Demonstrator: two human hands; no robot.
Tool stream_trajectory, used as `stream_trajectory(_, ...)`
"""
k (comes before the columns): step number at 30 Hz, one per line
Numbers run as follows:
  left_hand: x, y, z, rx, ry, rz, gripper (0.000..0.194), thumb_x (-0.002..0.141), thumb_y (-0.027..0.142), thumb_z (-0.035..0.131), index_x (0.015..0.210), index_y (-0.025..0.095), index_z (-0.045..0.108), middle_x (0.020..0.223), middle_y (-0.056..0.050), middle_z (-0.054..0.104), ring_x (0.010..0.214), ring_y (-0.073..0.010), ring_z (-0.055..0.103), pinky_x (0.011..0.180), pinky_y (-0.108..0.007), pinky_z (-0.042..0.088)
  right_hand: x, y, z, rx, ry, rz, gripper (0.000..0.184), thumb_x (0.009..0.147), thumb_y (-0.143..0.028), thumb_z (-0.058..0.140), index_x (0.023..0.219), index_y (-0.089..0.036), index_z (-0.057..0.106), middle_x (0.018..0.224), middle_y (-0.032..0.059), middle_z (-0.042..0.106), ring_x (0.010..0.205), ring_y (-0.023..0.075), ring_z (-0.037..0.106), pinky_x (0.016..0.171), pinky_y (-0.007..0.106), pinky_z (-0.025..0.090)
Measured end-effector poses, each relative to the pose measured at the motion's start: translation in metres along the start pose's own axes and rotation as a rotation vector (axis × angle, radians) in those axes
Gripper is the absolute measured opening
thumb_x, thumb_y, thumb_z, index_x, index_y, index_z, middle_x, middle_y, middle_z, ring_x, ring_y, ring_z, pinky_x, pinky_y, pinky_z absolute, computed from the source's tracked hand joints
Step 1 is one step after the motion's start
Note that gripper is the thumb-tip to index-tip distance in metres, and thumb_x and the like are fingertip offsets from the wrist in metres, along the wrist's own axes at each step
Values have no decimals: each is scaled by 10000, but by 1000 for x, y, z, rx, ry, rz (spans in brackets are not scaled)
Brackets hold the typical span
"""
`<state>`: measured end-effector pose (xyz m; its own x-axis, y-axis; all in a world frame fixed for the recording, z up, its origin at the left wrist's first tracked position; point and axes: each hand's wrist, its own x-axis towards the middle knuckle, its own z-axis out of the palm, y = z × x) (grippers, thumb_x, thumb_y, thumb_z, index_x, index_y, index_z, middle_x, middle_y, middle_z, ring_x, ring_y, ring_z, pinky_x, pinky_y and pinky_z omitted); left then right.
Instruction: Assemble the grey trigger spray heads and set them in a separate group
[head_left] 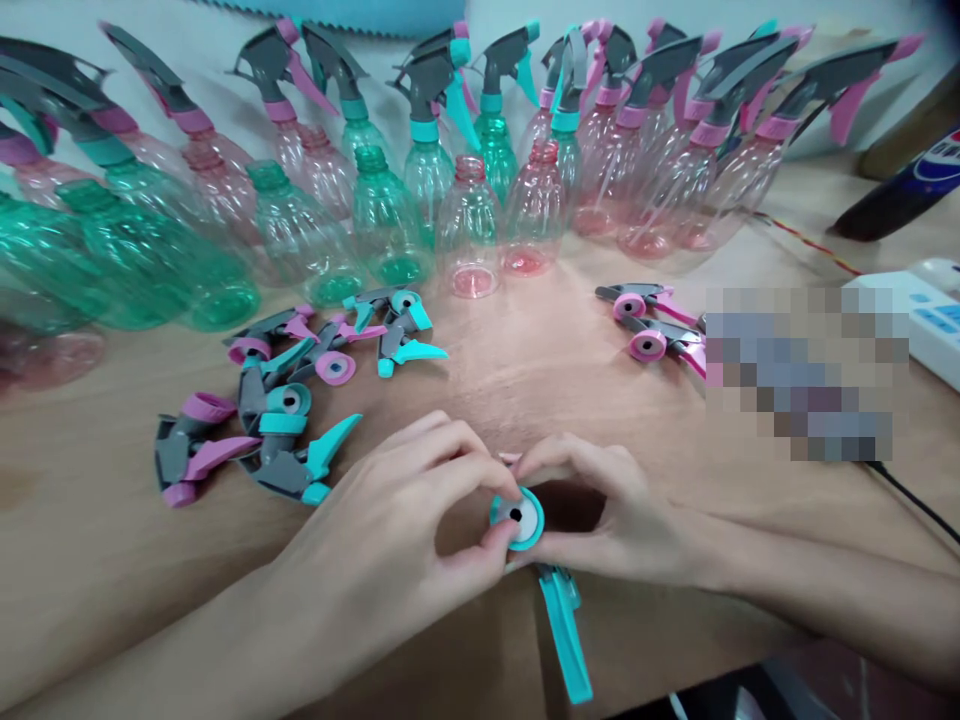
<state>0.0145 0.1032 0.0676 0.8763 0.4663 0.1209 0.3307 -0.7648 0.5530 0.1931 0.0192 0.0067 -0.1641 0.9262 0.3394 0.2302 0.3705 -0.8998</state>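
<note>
Between my two hands is a spray trigger head (566,630) with a turquoise collar and a turquoise lever pointing down toward the table's front edge. Its collar faces up at me and shows a white disc with a dark hole. My left hand (427,500) pinches the collar's left side, thumb and fingertips on the rim. From the right, my right hand (600,510) grips the same head with curled fingers. Left of my hands lie several loose spray heads, among them a pink-collared one (191,450) and a turquoise one (289,460). The grey body of the held head is mostly hidden.
Rows of green and pink bottles stand at the back, some with spray heads, others like a clear bottle (470,230) without. Two pink spray heads (637,325) lie at right, beside a blurred-out patch. A dark soda bottle (900,190) and a white power strip (922,310) are far right.
</note>
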Motion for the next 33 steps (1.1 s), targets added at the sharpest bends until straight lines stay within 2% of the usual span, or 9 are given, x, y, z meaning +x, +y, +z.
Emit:
stream_trajectory(4, -2, 5, -1, 38, 10, -22, 33, 765, 186, 624, 786, 212, 625, 797, 34, 601, 811, -143, 540, 679, -268, 397, -2, 1, 3, -28, 59, -98, 448, 710, -239, 733, 1089, -187, 499, 961, 43, 625, 847, 133, 655, 703, 224, 565)
stream_trajectory(12, -8, 10, -2, 145, 67, 44, 18, 736, 168, 632, 738, 186, 628, 743, 8, 602, 759, -168, 524, 632, -277, 381, -7, 6, 9, -152, 145, -253, 508, 695, -204, 739, 1137, -191, 488, 978, 62, 607, 922, 164, 633, 804, 274, 546)
stream_trajectory(18, -11, 14, -1, 192, 86, 31, 41, 750, 202, 615, 709, 194, 614, 671, 21, 570, 691, -160, 494, 603, -279, 345, -9, 11, 11, -117, 163, -264, 515, 672, -160, 742, 1107, -219, 472, 885, 17, 593, 809, 163, 621, 856, 394, 517)
stream_trajectory(27, -13, 20, 1, 111, 75, -21, 112, 798, 178, 528, 692, 185, 561, 547, 38, 454, 569, -129, 448, 522, -240, 300, -6, 8, 9, -127, 169, -293, 482, 678, -141, 736, 1074, -203, 467, 881, 21, 616, 789, 165, 623, 856, 409, 499)
stream_trajectory(33, -18, 20, -2, 68, 14, 22, 57, 811, 231, 573, 765, 207, 595, 602, 40, 509, 624, -132, 501, 581, -241, 364, -8, 7, 6, -112, 134, -296, 492, 704, -145, 718, 1105, -209, 440, 956, 38, 652, 838, 166, 641, 911, 424, 471)
